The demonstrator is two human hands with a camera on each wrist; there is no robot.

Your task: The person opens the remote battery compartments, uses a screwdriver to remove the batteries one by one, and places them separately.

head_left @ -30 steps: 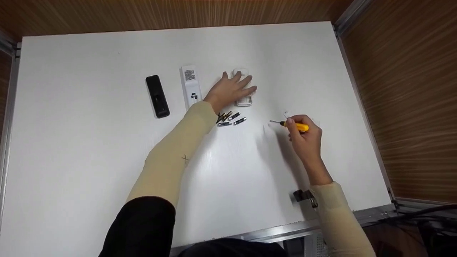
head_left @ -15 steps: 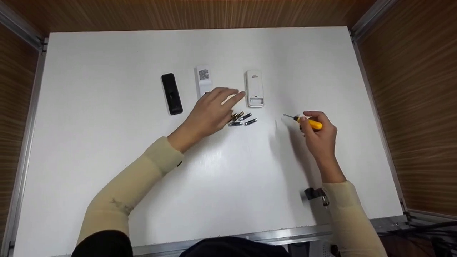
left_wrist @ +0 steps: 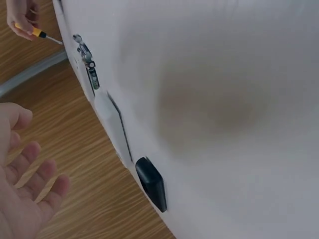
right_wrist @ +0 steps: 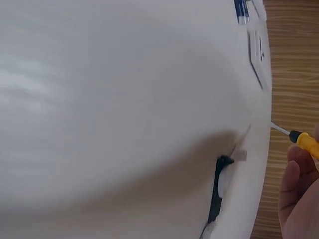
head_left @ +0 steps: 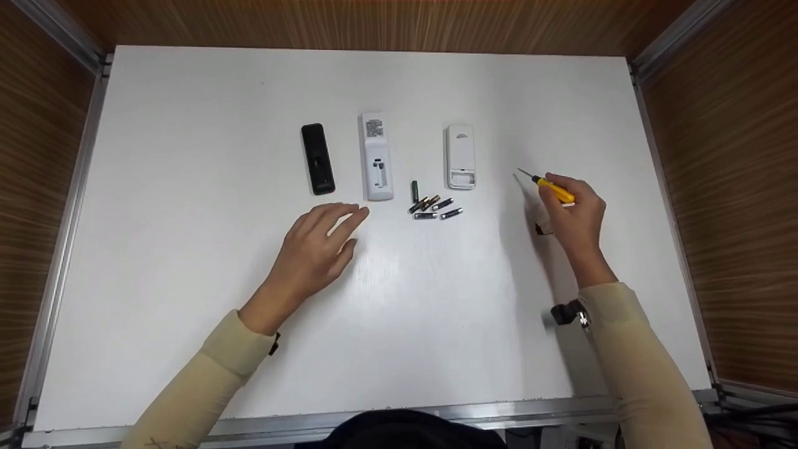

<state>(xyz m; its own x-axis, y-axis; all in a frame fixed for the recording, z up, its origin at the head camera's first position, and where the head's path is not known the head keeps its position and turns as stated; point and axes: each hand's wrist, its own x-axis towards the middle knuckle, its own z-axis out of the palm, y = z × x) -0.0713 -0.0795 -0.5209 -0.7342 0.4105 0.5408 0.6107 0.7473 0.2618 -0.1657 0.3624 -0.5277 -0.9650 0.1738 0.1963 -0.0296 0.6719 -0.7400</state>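
My left hand [head_left: 312, 252] hovers over the table with loosely bent fingers and holds nothing. Beyond its fingertips lie a black remote control [head_left: 318, 159] and a long white remote control [head_left: 376, 146] with its battery slot uncovered. Farther right is a shorter white remote control [head_left: 461, 148], its slot uncovered too and without visible batteries. Several small batteries [head_left: 426, 216] lie in a loose group between the white remotes, a green one [head_left: 415, 191] among them. My right hand [head_left: 580, 215] grips a screwdriver [head_left: 556, 190] by its yellow handle, shaft pointing up and left, clear of the remotes.
A small dark and clear piece [right_wrist: 215, 196] lies on the white table [head_left: 399, 349] under my right hand; its kind is unclear. Wood-grain panels [head_left: 374, 25] enclose the back and sides. A metal rail [head_left: 536, 408] runs along the front edge.
My left hand has left the shorter white remote and drawn back to the left, toward me. My right hand keeps the screwdriver and has shifted slightly. The head view has turned.
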